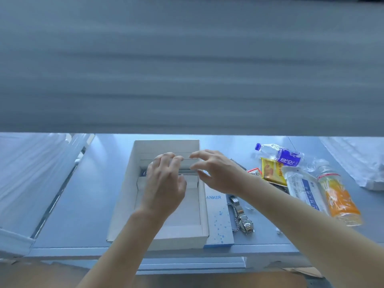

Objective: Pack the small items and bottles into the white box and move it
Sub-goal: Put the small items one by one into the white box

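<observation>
The open white box [124, 196] stands on the grey table, with white inserts inside and something small and blue at its far left. My left hand [164, 183] hovers over the box's middle, fingers spread, holding nothing. My right hand [216, 171] reaches over the box's right wall, fingers apart and empty. To the right lie a clear bottle with a purple label [284, 155], an orange-labelled bottle [338, 196], a white-labelled bottle [301, 186], a yellow packet [271, 171] and a metal wristwatch [243, 217].
A white Anker box [219, 221] lies tight against the white box's right side. White cloth [357, 161] covers the far right, and a white panel [27, 173] leans at the left. The table's front edge [166, 251] is close to me.
</observation>
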{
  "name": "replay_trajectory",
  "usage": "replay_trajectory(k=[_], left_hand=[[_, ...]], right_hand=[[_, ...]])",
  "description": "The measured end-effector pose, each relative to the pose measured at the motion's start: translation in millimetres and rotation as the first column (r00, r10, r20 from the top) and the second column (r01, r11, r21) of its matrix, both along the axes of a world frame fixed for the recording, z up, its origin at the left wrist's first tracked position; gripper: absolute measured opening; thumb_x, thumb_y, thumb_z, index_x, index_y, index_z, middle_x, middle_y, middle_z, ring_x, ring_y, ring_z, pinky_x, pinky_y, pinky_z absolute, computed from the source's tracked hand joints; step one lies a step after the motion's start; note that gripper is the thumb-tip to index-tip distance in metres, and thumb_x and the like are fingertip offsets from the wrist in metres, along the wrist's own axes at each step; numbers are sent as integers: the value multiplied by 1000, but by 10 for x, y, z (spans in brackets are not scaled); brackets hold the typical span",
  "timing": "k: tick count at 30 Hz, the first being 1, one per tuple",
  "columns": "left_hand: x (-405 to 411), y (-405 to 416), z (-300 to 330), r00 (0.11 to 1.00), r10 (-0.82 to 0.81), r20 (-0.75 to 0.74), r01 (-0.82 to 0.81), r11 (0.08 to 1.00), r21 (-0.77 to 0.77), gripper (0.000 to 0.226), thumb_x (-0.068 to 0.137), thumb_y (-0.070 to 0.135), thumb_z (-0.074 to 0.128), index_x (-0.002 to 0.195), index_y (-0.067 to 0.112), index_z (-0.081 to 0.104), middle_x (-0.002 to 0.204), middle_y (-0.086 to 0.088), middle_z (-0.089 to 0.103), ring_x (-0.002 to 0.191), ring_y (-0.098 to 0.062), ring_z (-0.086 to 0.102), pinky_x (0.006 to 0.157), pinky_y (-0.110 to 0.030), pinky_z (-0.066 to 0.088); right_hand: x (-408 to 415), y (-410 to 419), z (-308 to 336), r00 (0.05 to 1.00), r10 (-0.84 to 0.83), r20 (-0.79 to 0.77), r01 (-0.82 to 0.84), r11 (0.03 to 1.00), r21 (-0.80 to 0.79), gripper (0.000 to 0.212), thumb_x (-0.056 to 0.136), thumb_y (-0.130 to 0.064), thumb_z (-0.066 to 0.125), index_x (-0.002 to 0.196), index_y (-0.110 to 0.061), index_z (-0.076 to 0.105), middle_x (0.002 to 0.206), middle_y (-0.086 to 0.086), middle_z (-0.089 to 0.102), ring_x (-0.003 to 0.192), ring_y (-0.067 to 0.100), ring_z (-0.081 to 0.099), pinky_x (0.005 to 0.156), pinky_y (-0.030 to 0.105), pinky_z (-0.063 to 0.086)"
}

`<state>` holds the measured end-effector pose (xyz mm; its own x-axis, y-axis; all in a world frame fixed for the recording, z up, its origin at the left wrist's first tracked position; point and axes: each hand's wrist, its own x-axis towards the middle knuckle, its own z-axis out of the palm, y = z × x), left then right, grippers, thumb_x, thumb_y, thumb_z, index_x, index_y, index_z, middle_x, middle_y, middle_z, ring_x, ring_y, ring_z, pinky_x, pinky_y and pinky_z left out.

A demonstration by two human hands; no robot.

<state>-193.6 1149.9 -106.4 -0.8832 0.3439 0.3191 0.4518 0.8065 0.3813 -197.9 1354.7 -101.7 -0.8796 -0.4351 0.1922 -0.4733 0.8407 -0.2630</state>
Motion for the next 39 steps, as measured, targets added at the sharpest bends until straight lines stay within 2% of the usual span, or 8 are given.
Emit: replay_trajectory(k=[7, 11, 15, 18, 20, 23, 27, 39], left_hand=[[132, 716, -37, 988, -156, 1, 156, 988, 20, 39, 91, 19, 64, 129, 13, 62, 130, -5, 58, 125, -27, 52, 106, -44, 43], [211, 1048, -96, 972, -235, 9, 235, 972, -19, 35, 90, 19, 65, 125, 13, 63, 125, -6, 60, 117, -28, 54, 102, -42, 45], [287, 1303, -152, 959, -279, 54, 282, 957, -64, 31, 90, 19, 64, 121, 15, 65, 121, -2, 61, 114, -25, 55, 98, -39, 47], [322, 1446, -186, 951, -291, 104, 300, 949, -95, 32, 91, 21, 62, 123, 18, 64, 123, 1, 59, 115, -23, 54, 99, -35, 45], [335, 1522, -208, 950, -284, 131, 300, 946, -123, 32, 93, 23, 60, 125, 20, 62, 124, 4, 58, 116, -21, 53, 98, -33, 45], [348, 1608, -245, 952, -265, 155, 289, 943, -166, 31, 95, 26, 57, 126, 24, 61, 123, 6, 58, 116, -18, 53, 93, -31, 46], [240, 1727, -301, 964, -182, 191, 229, 939, -259, 28, 96, 29, 55, 124, 25, 60, 119, 5, 59, 113, -21, 53, 89, -36, 50], [-370, 1832, -617, 944, -4, 329, 170, 863, -475, 35, 94, 7, 50, 121, 24, 65, 121, -3, 60, 112, -27, 59, 84, -36, 48]], right_hand=[[459, 871, -108, 982, -174, 73, 183, 975, -130, 23, 97, -6, 62, 112, -13, 77, 134, 1, 67, 119, 21, 64, 99, 36, 50], [719, 1289, -257, 956, -268, 124, 283, 951, -127, 22, 95, -7, 65, 111, -16, 79, 131, -1, 68, 112, 19, 67, 91, 20, 40], [853, 1555, -380, 942, -293, 163, 318, 935, -157, 21, 94, -5, 65, 110, -13, 78, 129, -3, 69, 120, 20, 63, 102, 38, 48], [934, 1737, -483, 934, -309, 178, 337, 927, -165, 19, 93, -5, 67, 108, -9, 78, 122, 0, 71, 114, 20, 65, 99, 27, 47], [989, 1862, -552, 919, -335, 208, 371, 914, -163, 19, 93, -7, 68, 109, -10, 78, 121, -1, 70, 114, 18, 64, 99, 22, 45], [1051, 2044, -648, 888, -394, 237, 436, 885, -163, 20, 95, -12, 66, 111, -14, 77, 128, -4, 68, 122, 15, 61, 104, 33, 48], [1099, 2211, -716, 869, -413, 272, 467, 867, -175, 18, 96, -15, 65, 110, -17, 76, 132, -10, 66, 125, 9, 59, 105, 34, 48], [1054, 2113, -856, 913, -316, 259, 388, 870, -305, 24, 95, -13, 64, 115, -16, 76, 127, -6, 66, 123, 13, 58, 105, 30, 46]])
